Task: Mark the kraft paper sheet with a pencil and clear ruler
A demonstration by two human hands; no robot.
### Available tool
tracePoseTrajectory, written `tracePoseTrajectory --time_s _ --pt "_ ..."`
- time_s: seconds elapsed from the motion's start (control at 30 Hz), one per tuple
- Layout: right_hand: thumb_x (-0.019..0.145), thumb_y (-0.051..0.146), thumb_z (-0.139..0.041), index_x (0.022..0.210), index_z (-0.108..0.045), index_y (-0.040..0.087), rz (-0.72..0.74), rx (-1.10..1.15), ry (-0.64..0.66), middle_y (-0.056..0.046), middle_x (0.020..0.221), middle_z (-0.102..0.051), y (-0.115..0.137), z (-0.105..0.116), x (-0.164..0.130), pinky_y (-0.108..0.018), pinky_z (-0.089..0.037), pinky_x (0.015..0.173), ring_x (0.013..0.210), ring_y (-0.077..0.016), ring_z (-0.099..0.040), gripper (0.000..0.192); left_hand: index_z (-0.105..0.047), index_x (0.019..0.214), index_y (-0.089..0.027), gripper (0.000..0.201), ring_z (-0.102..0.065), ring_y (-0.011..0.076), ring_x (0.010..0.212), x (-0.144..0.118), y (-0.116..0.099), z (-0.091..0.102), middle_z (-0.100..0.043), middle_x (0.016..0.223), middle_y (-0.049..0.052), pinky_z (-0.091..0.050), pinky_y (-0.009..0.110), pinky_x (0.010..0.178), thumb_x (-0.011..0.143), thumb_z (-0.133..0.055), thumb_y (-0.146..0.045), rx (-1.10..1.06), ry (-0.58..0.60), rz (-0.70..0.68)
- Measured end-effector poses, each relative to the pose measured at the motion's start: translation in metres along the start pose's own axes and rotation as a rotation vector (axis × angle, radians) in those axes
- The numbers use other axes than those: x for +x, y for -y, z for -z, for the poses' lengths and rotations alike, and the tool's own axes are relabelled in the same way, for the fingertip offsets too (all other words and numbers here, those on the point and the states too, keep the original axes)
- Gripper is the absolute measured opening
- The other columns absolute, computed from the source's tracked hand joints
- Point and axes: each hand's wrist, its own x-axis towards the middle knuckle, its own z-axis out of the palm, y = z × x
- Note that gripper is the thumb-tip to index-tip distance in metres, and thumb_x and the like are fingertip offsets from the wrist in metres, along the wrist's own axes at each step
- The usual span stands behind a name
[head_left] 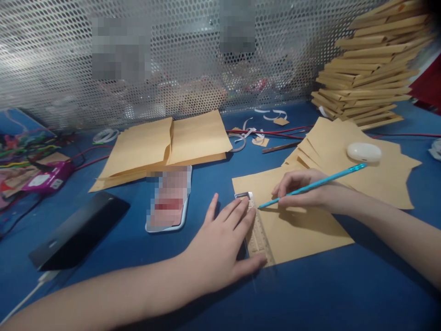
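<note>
Here, a ruler (257, 235) is pinned along one edge of the paper (306, 232).
Seemingly for steadiness, it is pressed by the spread left hand (222, 248); the pencil (329, 180) is pinched in the right hand (312, 197), tip alongside.

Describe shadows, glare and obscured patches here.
Head view: the right hand casts a soft shadow on the brown paper sheet; head view: pale glare brightens the left of the perforated metal panel; head view: mosaic blocks hide most of the smartphone screen and two panel patches.

The pencil (321, 182) is turquoise, the paper (299, 234) tan, the table (317, 294) blue.
</note>
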Motion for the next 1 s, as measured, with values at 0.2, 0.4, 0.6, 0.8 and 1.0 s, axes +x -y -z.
tracePoseTrajectory --time_s 0.2,0.4,0.6,0.8,1.0 --pt "0.068 0.036 -0.077 0.072 -0.063 0.021 -0.019 -0.026 -0.012 -0.004 0.081 -0.07 0.002 -0.001 0.0 -0.032 -0.051 0.071 0.083 -0.0215 -0.065 0.02 -0.029 0.146 -0.014 0.076 -0.017 0.0259 0.141 0.001 0.001 -0.001 -0.023 0.152 0.014 0.009 0.055 0.111 0.091 -0.036 -0.065 0.014 -0.015 -0.007" --pt "0.069 0.032 -0.075 0.071 -0.063 0.021 -0.036 -0.037 0.0 -0.004 0.083 -0.07 0.011 -0.002 -0.002 -0.032 -0.051 0.071 0.085 -0.0222 -0.065 0.017 -0.03 0.145 -0.014 0.075 -0.019 0.0255 0.141 0.0 0.001 -0.001 -0.025 0.152 0.014 0.01 0.054 0.111 0.091 -0.037 -0.065 0.022 -0.023 -0.012" --pt "0.067 0.033 -0.076 0.07 -0.065 0.021 -0.039 -0.043 -0.019 -0.003 0.083 -0.071 0.011 -0.002 -0.004 -0.032 -0.051 0.072 0.084 -0.0215 -0.066 0.016 -0.03 0.145 -0.013 0.076 -0.017 0.0259 0.141 -0.002 0.001 -0.002 -0.024 0.152 0.014 0.009 0.055 0.111 0.091 -0.036 -0.065 0.03 -0.016 -0.014" --pt "0.069 0.035 -0.076 0.072 -0.064 0.022 -0.002 -0.051 -0.012 -0.002 0.083 -0.07 0.004 -0.001 -0.003 -0.032 -0.051 0.075 0.089 -0.0221 -0.065 0.018 -0.029 0.146 -0.012 0.076 -0.016 0.0267 0.141 -0.001 0.001 -0.002 -0.024 0.152 0.015 0.006 0.056 0.111 0.091 -0.037 -0.064 0.04 -0.021 -0.018" --pt "0.069 0.036 -0.076 0.071 -0.064 0.021 -0.057 -0.097 -0.001 -0.003 0.081 -0.071 0.008 0.0 -0.004 -0.032 -0.052 0.073 0.082 -0.021 -0.066 0.019 -0.03 0.145 -0.013 0.075 -0.017 0.0268 0.141 0.0 0.001 -0.003 -0.026 0.151 0.016 0.005 0.055 0.112 0.091 -0.038 -0.064 0.029 -0.03 -0.022"
